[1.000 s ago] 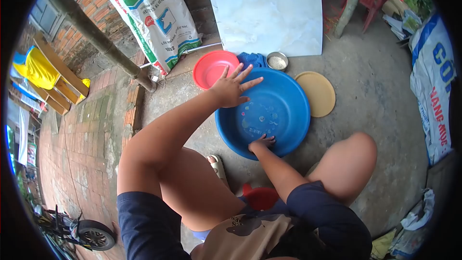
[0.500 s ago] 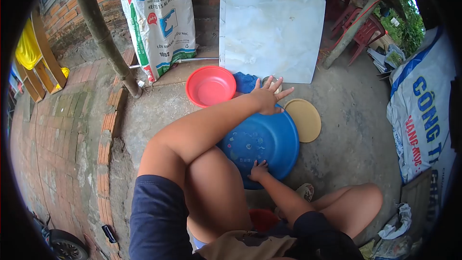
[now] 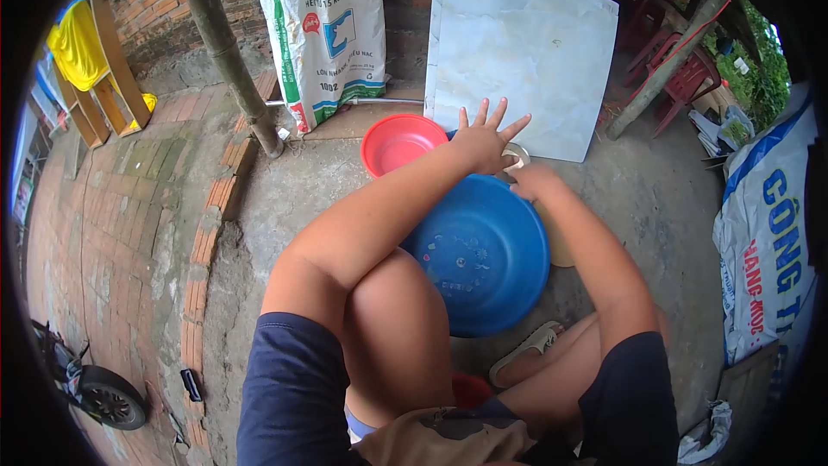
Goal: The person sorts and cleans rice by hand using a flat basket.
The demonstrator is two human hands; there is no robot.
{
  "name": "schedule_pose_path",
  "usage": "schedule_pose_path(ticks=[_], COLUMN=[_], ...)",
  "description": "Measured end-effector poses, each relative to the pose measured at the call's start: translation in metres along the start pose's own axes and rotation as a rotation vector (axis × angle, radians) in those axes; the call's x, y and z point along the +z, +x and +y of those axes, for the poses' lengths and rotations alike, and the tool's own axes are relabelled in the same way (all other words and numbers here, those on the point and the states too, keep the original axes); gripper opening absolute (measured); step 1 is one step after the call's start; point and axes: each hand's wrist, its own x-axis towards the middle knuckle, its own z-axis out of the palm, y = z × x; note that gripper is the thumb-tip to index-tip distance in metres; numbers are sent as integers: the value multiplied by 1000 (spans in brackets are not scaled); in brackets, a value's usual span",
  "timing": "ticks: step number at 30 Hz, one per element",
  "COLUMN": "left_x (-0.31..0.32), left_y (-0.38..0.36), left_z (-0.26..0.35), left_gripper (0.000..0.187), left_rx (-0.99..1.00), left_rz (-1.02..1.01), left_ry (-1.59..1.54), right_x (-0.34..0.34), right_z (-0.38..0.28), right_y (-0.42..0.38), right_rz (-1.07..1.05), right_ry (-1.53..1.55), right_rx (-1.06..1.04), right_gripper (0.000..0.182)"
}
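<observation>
A large blue plastic basin [image 3: 487,246] with worn printed marks on its bottom stands on the ground before my knees. Over its far rim my left hand [image 3: 483,142] is held open, fingers spread and nothing in them. My right hand [image 3: 532,183] is beside it at the far right rim, fingers partly bent and slightly apart, with nothing visible in them. Just beyond both hands a small round container [image 3: 517,155] shows in part. A tan round disc [image 3: 561,246] lies right of the basin, mostly hidden by my right forearm. A red basin [image 3: 401,145] sits to the left.
A white board [image 3: 522,56] and a printed feed sack [image 3: 332,43] lean against the brick wall. Wooden poles [image 3: 228,52] stand left and right. Another large sack [image 3: 759,233] is at the right. A brick edging [image 3: 203,246] and a wheel [image 3: 112,397] are on the left.
My right hand has moved from inside the blue basin to its far rim, near the left hand. My left hand stays spread over the far side. The view has shifted slightly.
</observation>
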Motion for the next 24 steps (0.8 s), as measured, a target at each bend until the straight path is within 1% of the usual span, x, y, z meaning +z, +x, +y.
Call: schedule_pose_path(ticks=[1, 3, 4, 6, 7, 9, 10, 11, 12, 13, 14, 15, 16, 17, 18, 19, 20, 21, 24], left_x=[-1, -2, -2, -1, 1, 2, 1, -1, -2, -5, -4, -1, -5, -7, -4, -7, -12, -9, 4], left_y=[-3, -10, -14, -20, -24, -32, -35, -34, -35, -41, -49, -58, -71, -79, -86, -90, -92, -92, -94], left_z=[-6, -18, -23, -35, -39, -47, -48, -43, -37, -26, -12, 3, 14, 22, 20, 12, 3, -12, -74], left_gripper=[76, 76, 76, 78, 78, 80, 81, 81, 82, 82, 82, 81, 81, 80, 80, 80, 80, 81, 83], left_rx=[-38, -85, -116, -146, -151, -196, -222, -230, -277, -326, -313, -255, -153, -47, -59, -64, -67, -130, -268], left_rz=[48, 47, 49, 44, 31, -21, -71, -70, -112, -160, -153, -131, -172, -208, -214, -217, -218, -158, -21], left_ry=[23, 65, 77, 112, 134, 163, 174, 191, 168, 141, 75, -32, -35, -45, -57, -2, 53, 70, 140], right_x=[-38, -67, -71, -75, -74, -71, -62, -45, -34, -30, -27, -26, -25, -27, -24, -25, -26, -28, -25], right_z=[-3, 6, 5, 6, 6, 3, 3, 4, 4, 3, 4, 2, 1, 2, 0, -1, -3, -5, -20], right_y=[-12, -20, -16, -11, -6, 12, 26, 44, 53, 50, 46, 42, 44, 46, 47, 51, 57, 60, 58], right_rz=[69, 361, 370, 527, 538, 320, 337, 300, 256, 256, 142, 32, 30, -5, -47, -47, -15, 17, 69], right_ry=[43, 255, 267, 440, 462, 232, 243, 336, 433, 448, 265, 74, 77, 86, 93, 90, 158, 224, 197], right_rx=[29, -81, -99, -222, -230, -73, -82, -66, -52, -66, -39, -15, -31, 37, 107, 106, 66, 22, -47], right_gripper=[46, 55, 55, 68, 68, 80, 80, 83, 87, 87, 87, 87, 87, 86, 86, 86, 85, 85, 84])
